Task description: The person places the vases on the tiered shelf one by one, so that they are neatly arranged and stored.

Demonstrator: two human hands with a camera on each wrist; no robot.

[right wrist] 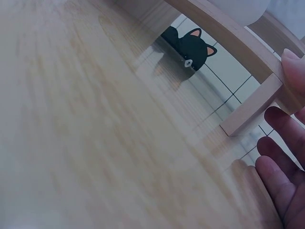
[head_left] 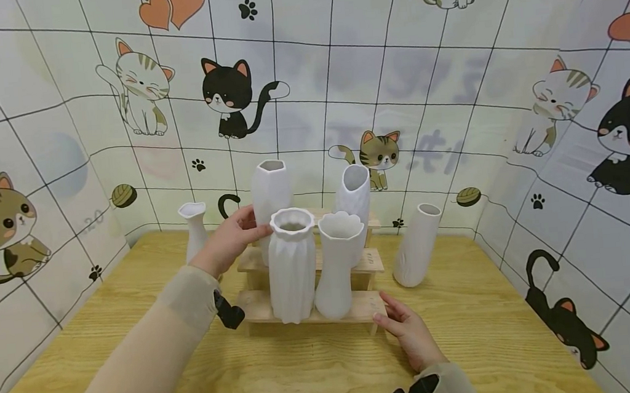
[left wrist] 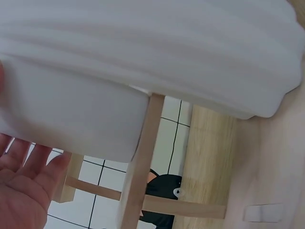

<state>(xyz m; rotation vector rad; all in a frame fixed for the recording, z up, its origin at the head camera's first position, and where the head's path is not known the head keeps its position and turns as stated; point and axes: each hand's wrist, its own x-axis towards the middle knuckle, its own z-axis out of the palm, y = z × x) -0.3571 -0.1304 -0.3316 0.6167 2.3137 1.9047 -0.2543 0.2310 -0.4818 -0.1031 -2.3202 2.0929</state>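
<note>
My left hand (head_left: pixel 231 240) holds a tall white vase with a six-sided rim (head_left: pixel 271 190), thumb in front and fingers along its far left side. The base of this vase meets the middle step of a tiered wooden stand (head_left: pixel 252 315). At the bottom step's right end, my right hand (head_left: pixel 411 331) grips the board's corner, with the thumb (right wrist: pixel 294 71) against it and the fingers below. On that step stand a pleated white vase (head_left: pixel 294 278) and a white vase with a scalloped rim (head_left: pixel 335 281). Behind them rises a slant-mouthed white vase (head_left: pixel 355 202), partly hidden.
A small white vase (head_left: pixel 194 224) stands on the wooden table (head_left: pixel 307 376) left of the stand, partly behind my left hand. Right of the stand is a slim white vase (head_left: pixel 416 247). A grid-patterned wall covering (head_left: pixel 305 68) with cartoon cats encloses the table's back and sides.
</note>
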